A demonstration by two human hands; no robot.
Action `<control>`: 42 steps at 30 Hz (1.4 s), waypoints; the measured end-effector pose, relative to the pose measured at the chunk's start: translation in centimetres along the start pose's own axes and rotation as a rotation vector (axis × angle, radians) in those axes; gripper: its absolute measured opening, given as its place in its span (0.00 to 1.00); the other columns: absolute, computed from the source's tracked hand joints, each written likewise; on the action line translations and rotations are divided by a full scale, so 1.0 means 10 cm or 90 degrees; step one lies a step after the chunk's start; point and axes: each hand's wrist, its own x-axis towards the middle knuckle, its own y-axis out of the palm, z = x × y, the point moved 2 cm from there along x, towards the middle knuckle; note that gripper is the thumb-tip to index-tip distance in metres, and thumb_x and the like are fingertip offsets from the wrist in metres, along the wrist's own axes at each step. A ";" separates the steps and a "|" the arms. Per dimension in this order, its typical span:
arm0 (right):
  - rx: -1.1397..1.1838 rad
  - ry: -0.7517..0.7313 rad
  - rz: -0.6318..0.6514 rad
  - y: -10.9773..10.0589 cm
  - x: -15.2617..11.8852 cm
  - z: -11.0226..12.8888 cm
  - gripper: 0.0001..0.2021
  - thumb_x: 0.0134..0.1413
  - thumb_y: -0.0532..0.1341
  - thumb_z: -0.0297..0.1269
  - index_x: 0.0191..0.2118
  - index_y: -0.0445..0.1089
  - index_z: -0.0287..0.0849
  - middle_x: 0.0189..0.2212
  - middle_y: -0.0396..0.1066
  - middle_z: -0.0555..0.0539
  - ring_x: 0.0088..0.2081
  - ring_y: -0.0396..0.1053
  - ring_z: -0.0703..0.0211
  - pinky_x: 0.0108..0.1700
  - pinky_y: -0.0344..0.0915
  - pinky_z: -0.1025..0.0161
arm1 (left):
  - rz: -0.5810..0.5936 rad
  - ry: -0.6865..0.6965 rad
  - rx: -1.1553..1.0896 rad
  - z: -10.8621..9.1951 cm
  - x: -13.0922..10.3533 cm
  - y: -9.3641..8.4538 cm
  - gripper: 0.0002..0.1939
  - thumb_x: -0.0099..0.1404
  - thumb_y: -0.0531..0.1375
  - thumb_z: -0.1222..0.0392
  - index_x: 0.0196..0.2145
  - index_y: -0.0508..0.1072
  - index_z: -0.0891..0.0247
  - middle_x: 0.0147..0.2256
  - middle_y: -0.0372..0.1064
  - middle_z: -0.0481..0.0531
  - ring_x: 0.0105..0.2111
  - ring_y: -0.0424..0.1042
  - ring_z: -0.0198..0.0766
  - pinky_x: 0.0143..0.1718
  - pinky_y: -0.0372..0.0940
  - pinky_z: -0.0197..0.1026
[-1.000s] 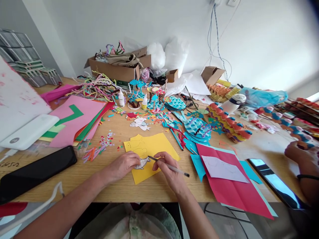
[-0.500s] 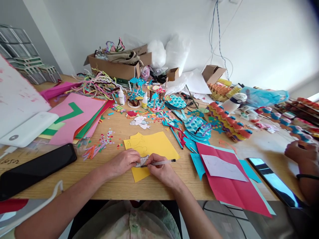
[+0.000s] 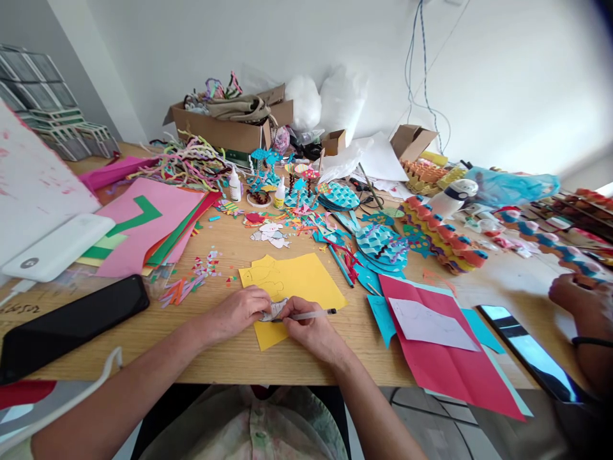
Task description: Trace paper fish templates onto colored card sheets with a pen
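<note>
A sheet of yellow paper (image 3: pixel 311 275) lies on the table in front of me, with pencil-like outlines drawn on its upper left part. On its lower part sits a small white paper cutout (image 3: pixel 274 310), partly covered by my fingers. My left hand (image 3: pixel 246 312), fingers bent and together, presses the cutout's left end down. In my right hand (image 3: pixel 306 327) is a pen (image 3: pixel 316 314), gripped near its tip and slanting out to the right. The tip is at the cutout's lower edge, mostly hidden by my fingers. More white fish cutouts (image 3: pixel 271 236) lie beyond the yellow sheet.
Paper scraps (image 3: pixel 191 275) and a black phone (image 3: pixel 76 322) lie to the left, near stacked coloured paper (image 3: pixel 129 220). Red paper (image 3: pixel 445 345) and another phone (image 3: pixel 527 351) are on the right. Another person's hand (image 3: pixel 577 297) is at the right edge. Glue bottles (image 3: pixel 234 186) stand behind.
The view has shifted very slightly. Both my hands, the pen and the papers keep the same places relative to each other.
</note>
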 end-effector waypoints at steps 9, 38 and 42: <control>-0.015 -0.009 0.015 0.03 0.03 -0.02 0.05 0.40 0.53 0.26 0.24 0.63 0.41 0.19 0.59 0.56 0.21 0.52 0.69 0.23 0.49 0.71 | 0.004 -0.005 -0.020 0.01 0.00 0.00 0.09 0.65 0.52 0.68 0.32 0.72 0.64 0.34 0.69 0.51 0.37 0.67 0.36 0.39 0.61 0.37; -0.088 -0.063 -0.019 0.26 0.07 0.01 0.05 0.45 0.54 0.26 0.26 0.66 0.41 0.21 0.64 0.54 0.23 0.58 0.67 0.27 0.56 0.70 | 0.034 -0.024 -0.085 0.00 0.01 -0.06 0.15 0.63 0.46 0.70 0.27 0.70 0.65 0.34 0.69 0.52 0.36 0.67 0.37 0.40 0.61 0.38; -0.110 -0.064 -0.029 0.27 0.06 -0.02 0.05 0.45 0.54 0.26 0.28 0.66 0.41 0.21 0.64 0.54 0.21 0.57 0.68 0.25 0.56 0.70 | 0.038 -0.027 -0.094 0.01 0.01 -0.07 0.14 0.63 0.46 0.71 0.28 0.70 0.64 0.35 0.69 0.52 0.37 0.67 0.37 0.41 0.61 0.38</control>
